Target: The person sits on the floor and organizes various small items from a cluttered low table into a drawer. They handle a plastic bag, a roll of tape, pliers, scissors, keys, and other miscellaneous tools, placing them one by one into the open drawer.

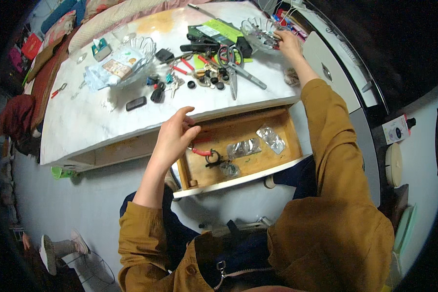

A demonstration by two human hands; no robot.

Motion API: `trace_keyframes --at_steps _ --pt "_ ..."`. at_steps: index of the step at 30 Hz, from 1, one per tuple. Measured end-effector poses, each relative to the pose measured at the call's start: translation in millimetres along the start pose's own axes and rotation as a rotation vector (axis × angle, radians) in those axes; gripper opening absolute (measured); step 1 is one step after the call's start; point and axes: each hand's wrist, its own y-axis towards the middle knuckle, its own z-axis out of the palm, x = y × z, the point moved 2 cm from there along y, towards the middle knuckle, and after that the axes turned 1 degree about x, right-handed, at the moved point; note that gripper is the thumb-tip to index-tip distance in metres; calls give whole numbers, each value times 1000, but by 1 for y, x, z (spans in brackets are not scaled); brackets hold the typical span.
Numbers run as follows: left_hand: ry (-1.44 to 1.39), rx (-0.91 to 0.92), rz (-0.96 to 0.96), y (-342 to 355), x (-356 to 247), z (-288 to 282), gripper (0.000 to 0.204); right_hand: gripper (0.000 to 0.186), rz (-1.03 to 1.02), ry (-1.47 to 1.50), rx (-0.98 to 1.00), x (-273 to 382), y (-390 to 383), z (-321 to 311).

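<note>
I can't tell what my curled right hand (289, 45) holds at the clear bowl (249, 37), one o'clock, probably stiff, brittle and best gripped by its rim; my left hand (175, 134) hangs half-open, seemingly empty.

"What's near the far right corner of the table (63, 134)?"
"A clear, ribbed bowl (248, 28) containing small items (266, 39)."
"And the wooden drawer (238, 132)?"
"Pulled out below the near edge."

Mustard-brown jacket (326, 233), long sleeves (332, 124), round brown button (191, 270); dark navy layer (243, 249) beneath, silver zipper pull (221, 265); dark navy trousers (304, 179).
</note>
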Motion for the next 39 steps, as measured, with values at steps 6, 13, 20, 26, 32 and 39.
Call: trace_keyframes --at_steps 6,13,20,26,32,39 --pt "0 -3 28 -2 7 5 42 48 -59 -293 -32 29 -10 -15" --pt "25 83 41 0 0 14 37 19 -218 242 300 131 -83 7" --pt "91 135 39 -1 1 17 38 21 -355 290 190 164 -94 37" --pt "135 134 57 -1 1 16 38 25 -7 381 148 138 -81 36" --pt "124 129 66 -2 2 16 38 36 18 82 269 126 -90 44" --pt "127 127 73 -1 -4 12 37 44 211 536 287 97 -82 52"
